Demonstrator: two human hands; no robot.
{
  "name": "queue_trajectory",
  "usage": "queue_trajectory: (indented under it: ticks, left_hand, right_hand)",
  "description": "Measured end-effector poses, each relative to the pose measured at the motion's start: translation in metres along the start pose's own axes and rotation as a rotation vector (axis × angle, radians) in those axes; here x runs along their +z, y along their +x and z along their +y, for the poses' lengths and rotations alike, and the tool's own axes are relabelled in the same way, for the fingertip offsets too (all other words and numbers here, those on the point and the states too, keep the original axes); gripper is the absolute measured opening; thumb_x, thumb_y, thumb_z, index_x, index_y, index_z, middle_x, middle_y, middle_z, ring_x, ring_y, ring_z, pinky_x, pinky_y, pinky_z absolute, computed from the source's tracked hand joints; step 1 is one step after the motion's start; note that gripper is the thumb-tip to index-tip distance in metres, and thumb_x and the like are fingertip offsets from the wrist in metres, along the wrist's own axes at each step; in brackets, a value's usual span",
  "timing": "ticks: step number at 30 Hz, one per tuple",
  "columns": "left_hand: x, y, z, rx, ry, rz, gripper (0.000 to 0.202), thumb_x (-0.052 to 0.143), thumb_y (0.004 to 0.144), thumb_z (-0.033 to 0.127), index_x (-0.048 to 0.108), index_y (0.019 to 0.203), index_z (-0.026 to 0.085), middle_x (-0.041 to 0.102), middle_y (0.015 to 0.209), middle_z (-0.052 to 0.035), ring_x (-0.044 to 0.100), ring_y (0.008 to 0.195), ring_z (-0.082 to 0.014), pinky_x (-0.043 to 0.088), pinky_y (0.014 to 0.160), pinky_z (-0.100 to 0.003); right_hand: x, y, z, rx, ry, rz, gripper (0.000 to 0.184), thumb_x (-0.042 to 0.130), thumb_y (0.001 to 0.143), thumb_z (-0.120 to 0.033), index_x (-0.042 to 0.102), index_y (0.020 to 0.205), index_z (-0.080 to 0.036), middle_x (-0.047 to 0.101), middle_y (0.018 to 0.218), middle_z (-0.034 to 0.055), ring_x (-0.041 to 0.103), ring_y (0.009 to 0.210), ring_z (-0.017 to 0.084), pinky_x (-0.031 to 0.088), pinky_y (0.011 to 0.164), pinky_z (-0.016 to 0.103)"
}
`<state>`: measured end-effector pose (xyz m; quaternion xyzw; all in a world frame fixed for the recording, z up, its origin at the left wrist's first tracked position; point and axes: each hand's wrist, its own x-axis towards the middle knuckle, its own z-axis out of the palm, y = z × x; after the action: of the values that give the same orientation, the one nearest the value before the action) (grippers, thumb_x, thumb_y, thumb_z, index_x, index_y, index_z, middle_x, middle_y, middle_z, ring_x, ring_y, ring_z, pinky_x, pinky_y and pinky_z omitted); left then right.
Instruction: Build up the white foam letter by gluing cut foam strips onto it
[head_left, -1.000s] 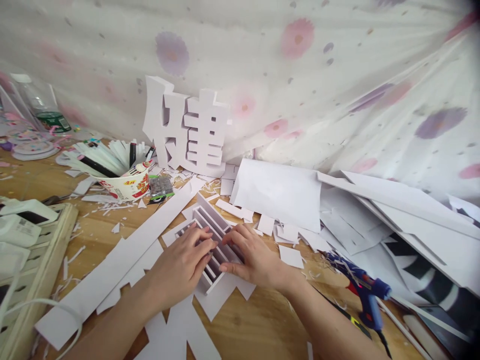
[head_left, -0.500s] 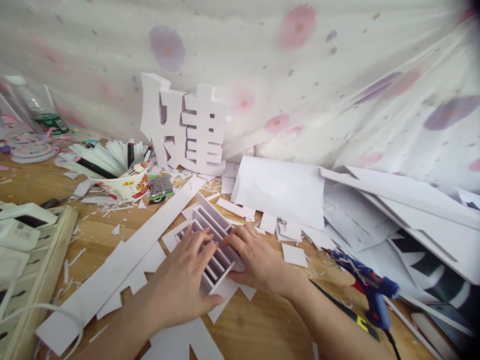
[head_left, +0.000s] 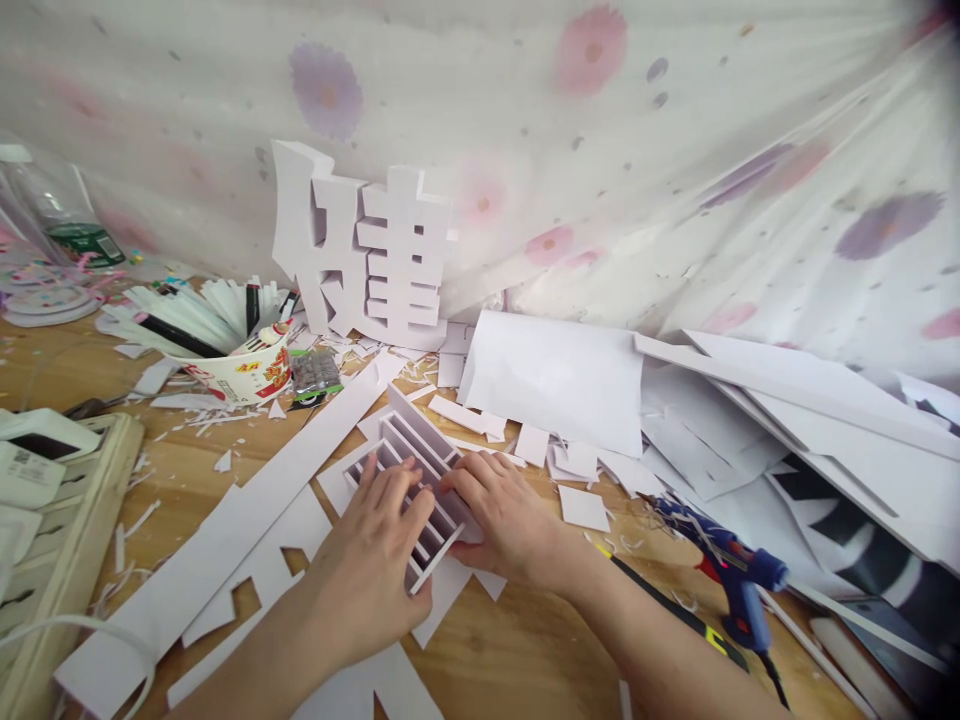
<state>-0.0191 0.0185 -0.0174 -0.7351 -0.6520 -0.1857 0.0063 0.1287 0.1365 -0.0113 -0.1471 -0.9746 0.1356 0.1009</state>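
Observation:
A white foam-board frame point(head_left: 425, 437) with several parallel upright slats lies on the table, turned at an angle. My left hand point(head_left: 379, 560) lies over its left side, the fingers bent onto the slats and the thumb at the near corner. On the other side, my right hand point(head_left: 514, 515) grips the frame's right wall between its bent fingers and thumb. Both hands hide parts of the frame. Flat white cut-out pieces point(head_left: 442, 600) lie partly under it. Behind stands a finished-looking white three-dimensional character point(head_left: 401, 260), upright against the curtain.
A paper tub point(head_left: 240, 375) of markers stands at the left, near a power strip point(head_left: 82, 530). Long white strips point(head_left: 225, 540) and scraps cover the wood. At the right lie a blue glue gun point(head_left: 739, 580), a black-and-yellow cutter point(head_left: 675, 610) and stacked white boards point(head_left: 825, 420).
My left thumb has drawn in against the frame's near corner. The hands and frame stay nearly in place, while the whole view has shifted slightly.

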Motion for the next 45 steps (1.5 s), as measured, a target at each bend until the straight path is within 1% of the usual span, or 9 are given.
queue_trajectory:
  ticks: [8, 15, 19, 22, 25, 28, 31, 37, 45]
  left_hand:
    - [0.006, -0.005, -0.002, 0.029, 0.072, 0.043, 0.051, 0.054, 0.062, 0.020, 0.042, 0.111, 0.017, 0.049, 0.108, -0.0115, 0.039, 0.121, -0.0324, 0.028, 0.105, -0.055]
    - [0.006, -0.003, -0.005, 0.055, 0.096, 0.031, 0.051, 0.055, 0.063, 0.021, 0.041, 0.111, 0.018, 0.049, 0.106, -0.0105, 0.040, 0.121, -0.0315, 0.031, 0.104, -0.053]
    - [0.006, -0.002, -0.007, 0.072, 0.098, 0.039, 0.051, 0.055, 0.062, 0.021, 0.042, 0.111, 0.018, 0.050, 0.107, -0.0109, 0.040, 0.121, -0.0321, 0.031, 0.104, -0.054]
    - [0.008, -0.003, -0.010, 0.075, 0.088, 0.055, 0.052, 0.055, 0.062, 0.021, 0.042, 0.112, 0.019, 0.050, 0.106, -0.0103, 0.042, 0.120, -0.0330, 0.032, 0.102, -0.056]
    - [0.010, -0.004, -0.012, 0.076, 0.083, 0.062, 0.052, 0.055, 0.064, 0.022, 0.042, 0.114, 0.020, 0.051, 0.106, -0.0093, 0.041, 0.120, -0.0325, 0.032, 0.102, -0.054]
    - [0.013, -0.004, -0.014, 0.082, 0.081, 0.064, 0.052, 0.056, 0.065, 0.023, 0.042, 0.115, 0.020, 0.052, 0.105, -0.0085, 0.042, 0.120, -0.0317, 0.031, 0.103, -0.054]
    - [0.013, -0.004, -0.016, 0.079, 0.070, 0.068, 0.051, 0.057, 0.065, 0.024, 0.044, 0.114, 0.021, 0.053, 0.106, -0.0089, 0.042, 0.120, -0.0315, 0.032, 0.102, -0.053]
    - [0.005, -0.002, -0.014, 0.011, -0.005, 0.012, 0.060, 0.064, 0.062, 0.053, 0.049, 0.110, 0.020, 0.053, 0.111, -0.0120, 0.042, 0.119, -0.0352, 0.040, 0.093, -0.052]
    - [0.011, -0.002, -0.006, -0.017, 0.059, 0.058, 0.042, 0.059, 0.071, 0.038, 0.049, 0.107, 0.020, 0.054, 0.107, -0.0110, 0.043, 0.119, -0.0327, 0.041, 0.094, -0.052]
  right_hand:
    - [-0.006, 0.001, -0.003, 0.011, 0.000, -0.019, 0.041, 0.067, 0.067, -0.031, 0.049, 0.103, -0.019, 0.051, 0.100, 0.0061, 0.045, 0.095, 0.022, 0.035, 0.087, 0.037]
    - [-0.004, -0.001, 0.000, -0.020, 0.010, 0.001, 0.040, 0.065, 0.069, -0.030, 0.048, 0.103, -0.017, 0.051, 0.100, 0.0076, 0.045, 0.093, 0.022, 0.035, 0.086, 0.038]
    - [-0.006, -0.003, -0.001, -0.037, 0.034, 0.016, 0.049, 0.068, 0.068, -0.031, 0.045, 0.109, -0.017, 0.049, 0.106, 0.0087, 0.045, 0.099, 0.023, 0.035, 0.089, 0.038]
    - [-0.014, -0.011, 0.003, -0.053, 0.173, 0.081, 0.057, 0.071, 0.065, -0.037, 0.044, 0.112, -0.019, 0.048, 0.109, 0.0083, 0.045, 0.103, 0.021, 0.038, 0.089, 0.034]
    - [-0.026, -0.025, 0.017, 0.092, 0.271, 0.229, 0.037, 0.066, 0.073, -0.035, 0.049, 0.103, -0.021, 0.049, 0.107, 0.0066, 0.048, 0.100, 0.018, 0.041, 0.085, 0.031]
    - [-0.033, -0.037, 0.038, 0.440, 0.185, 0.354, 0.011, 0.055, 0.081, -0.024, 0.052, 0.091, -0.021, 0.054, 0.096, 0.0042, 0.053, 0.085, 0.015, 0.044, 0.076, 0.030]
    - [-0.027, -0.037, 0.056, 0.624, 0.044, 0.307, 0.007, 0.049, 0.083, -0.019, 0.054, 0.087, -0.020, 0.056, 0.089, 0.0036, 0.054, 0.079, 0.015, 0.044, 0.069, 0.028]
    - [-0.001, -0.014, 0.068, 0.542, -0.077, 0.167, 0.012, 0.055, 0.078, -0.018, 0.061, 0.088, -0.020, 0.058, 0.095, 0.0066, 0.052, 0.094, 0.020, 0.041, 0.081, 0.032]
    - [-0.008, -0.007, 0.062, 0.481, -0.152, 0.033, 0.011, 0.055, 0.076, -0.017, 0.064, 0.081, -0.018, 0.060, 0.094, 0.0102, 0.053, 0.093, 0.023, 0.041, 0.078, 0.034]
